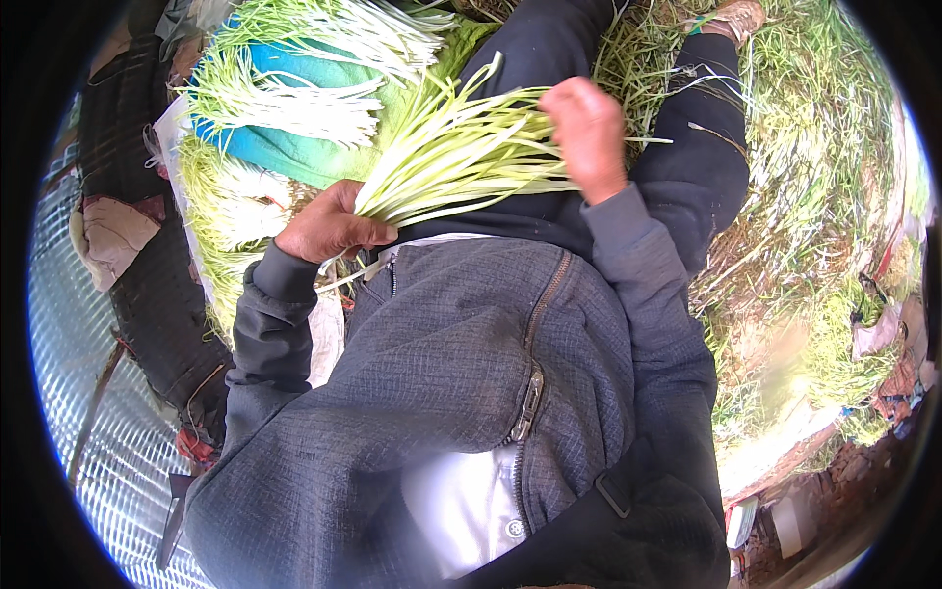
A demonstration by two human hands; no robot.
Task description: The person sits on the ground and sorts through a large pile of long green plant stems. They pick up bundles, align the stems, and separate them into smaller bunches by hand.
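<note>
My left hand (340, 223) is closed around one end of a bundle of long, thin, pale green stalks (471, 154), which look like chives or garlic shoots. The stalks fan out across my lap towards the right. At their far end my right hand (586, 136) is curled and slightly blurred; whether stalks are between its fingers cannot be told. A single stalk sticks out just right of that hand. Sorted bundles with white ends (316, 110) lie on a blue and green cloth (276, 153) at the upper left.
More pale bundles (246, 206) lie on white sheeting beside my left forearm. Loose green stalks and leaves (817, 147) cover the ground to the right, around my outstretched leg. Dark padded material (165, 309) and ribbed clear plastic sheeting (81, 353) line the left side.
</note>
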